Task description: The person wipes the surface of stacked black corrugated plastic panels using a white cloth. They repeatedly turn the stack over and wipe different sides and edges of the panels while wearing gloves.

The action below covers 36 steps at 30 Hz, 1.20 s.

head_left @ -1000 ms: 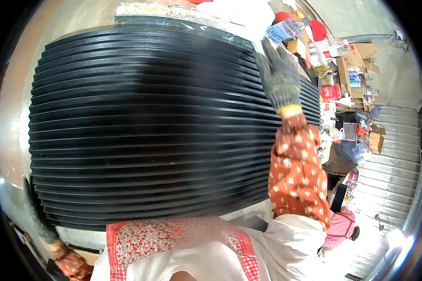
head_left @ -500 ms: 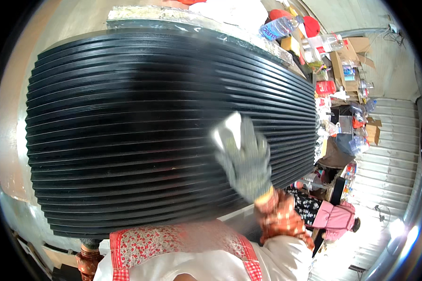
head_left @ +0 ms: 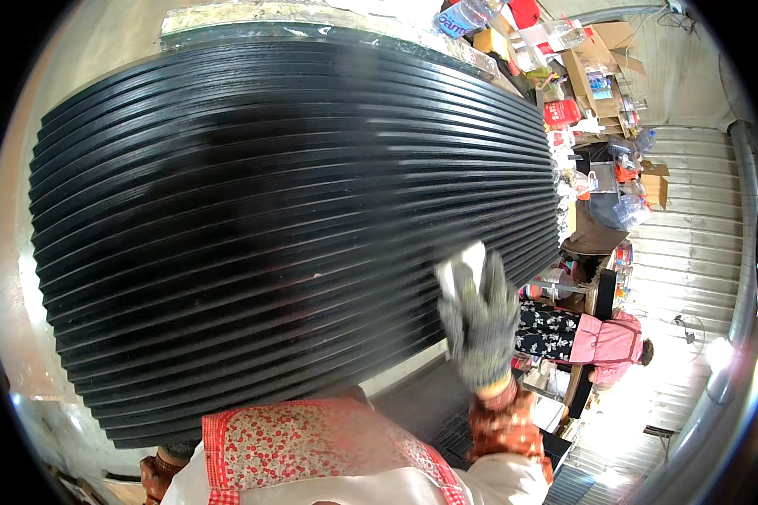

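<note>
A big stack of black ribbed sheets (head_left: 295,210), seen edge-on, fills most of the view. My right hand (head_left: 478,326), in a grey knitted glove, lies against the stack's lower right edges with a small white cloth (head_left: 461,268) under its fingertips. The cuff above it is a red flowered sleeve. My left hand (head_left: 175,453) shows only as a dark gloved sliver under the stack's bottom left corner, mostly hidden by the sheets and my apron; its grip cannot be made out.
A pale wall (head_left: 8,278) runs along the left. At right another person (head_left: 589,337) in pink trousers bends by a cluttered table (head_left: 594,227). Cardboard boxes (head_left: 602,50) and bottles sit at upper right, beside a corrugated metal shutter (head_left: 691,219).
My right hand came down from the stack's upper right corner to its lower right edges and now has a white cloth at its fingertips. The view shifted slightly.
</note>
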Each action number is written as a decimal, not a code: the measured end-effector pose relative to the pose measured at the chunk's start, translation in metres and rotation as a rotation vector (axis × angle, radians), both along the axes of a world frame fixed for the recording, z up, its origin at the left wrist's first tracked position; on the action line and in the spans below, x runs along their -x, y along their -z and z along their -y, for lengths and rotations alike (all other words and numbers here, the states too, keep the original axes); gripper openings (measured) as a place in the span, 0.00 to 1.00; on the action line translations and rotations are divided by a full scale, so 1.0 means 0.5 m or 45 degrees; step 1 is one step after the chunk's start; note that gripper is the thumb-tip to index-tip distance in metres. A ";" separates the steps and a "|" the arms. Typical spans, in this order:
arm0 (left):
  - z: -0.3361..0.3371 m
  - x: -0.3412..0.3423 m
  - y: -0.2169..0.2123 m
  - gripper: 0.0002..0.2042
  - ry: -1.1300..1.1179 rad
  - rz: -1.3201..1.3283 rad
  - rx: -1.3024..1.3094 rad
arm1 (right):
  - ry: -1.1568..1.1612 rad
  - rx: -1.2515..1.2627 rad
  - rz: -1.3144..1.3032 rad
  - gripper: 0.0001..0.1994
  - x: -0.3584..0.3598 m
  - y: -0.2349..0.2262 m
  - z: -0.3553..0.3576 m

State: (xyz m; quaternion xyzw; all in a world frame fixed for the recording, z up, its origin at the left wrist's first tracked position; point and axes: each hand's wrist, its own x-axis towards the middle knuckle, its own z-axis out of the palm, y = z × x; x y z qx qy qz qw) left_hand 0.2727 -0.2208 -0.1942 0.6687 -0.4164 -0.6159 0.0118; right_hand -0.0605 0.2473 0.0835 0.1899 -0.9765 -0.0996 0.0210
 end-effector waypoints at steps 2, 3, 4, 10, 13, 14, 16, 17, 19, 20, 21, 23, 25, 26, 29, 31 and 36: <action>0.004 -0.009 -0.013 0.27 0.060 0.022 0.045 | 0.097 0.031 0.050 0.26 0.085 0.004 0.028; 0.003 -0.010 -0.020 0.27 0.097 0.028 0.063 | 0.271 0.185 0.076 0.25 0.119 -0.002 0.062; 0.003 -0.010 -0.025 0.27 0.131 0.034 0.085 | 0.263 0.101 -0.019 0.25 0.142 0.029 0.058; 0.002 -0.029 -0.065 0.26 0.247 0.094 0.187 | 0.041 0.036 0.150 0.27 0.053 0.012 0.121; 0.000 -0.011 -0.062 0.26 0.315 0.117 0.207 | -0.170 0.120 0.072 0.31 0.004 0.041 0.127; 0.007 0.000 -0.059 0.26 0.345 0.120 0.215 | -0.127 0.159 0.131 0.29 0.005 0.031 0.131; 0.001 0.007 -0.059 0.26 0.377 0.139 0.229 | -0.011 -0.044 0.095 0.28 0.041 0.017 0.108; 0.001 0.015 -0.057 0.25 0.400 0.146 0.232 | 0.050 -0.145 0.079 0.27 0.069 0.005 0.086; 0.000 0.025 -0.058 0.25 0.442 0.162 0.247 | 0.125 -0.025 -0.094 0.24 0.127 0.002 0.013; 0.003 0.034 -0.060 0.25 0.474 0.160 0.253 | 0.245 0.007 -0.090 0.23 0.140 0.006 -0.001; 0.004 0.044 -0.062 0.25 0.497 0.167 0.253 | 0.364 0.038 -0.085 0.22 0.151 0.008 -0.007; 0.007 0.063 -0.062 0.25 0.550 0.194 0.266 | 0.252 -0.035 -0.086 0.24 0.139 0.010 0.064; 0.007 0.079 -0.064 0.25 0.587 0.214 0.270 | 0.089 0.014 0.081 0.26 0.121 0.012 0.103; 0.011 0.090 -0.066 0.25 0.606 0.222 0.274 | -0.007 0.037 -0.007 0.27 0.103 0.028 0.130; 0.011 0.108 -0.063 0.24 0.654 0.250 0.277 | -0.068 0.190 0.192 0.28 0.097 0.003 0.200; 0.008 0.112 -0.060 0.24 0.674 0.270 0.269 | -0.019 0.155 0.128 0.25 0.108 -0.001 0.166; 0.018 0.126 -0.060 0.24 0.735 0.314 0.265 | 0.396 -0.111 0.216 0.25 0.159 -0.009 0.025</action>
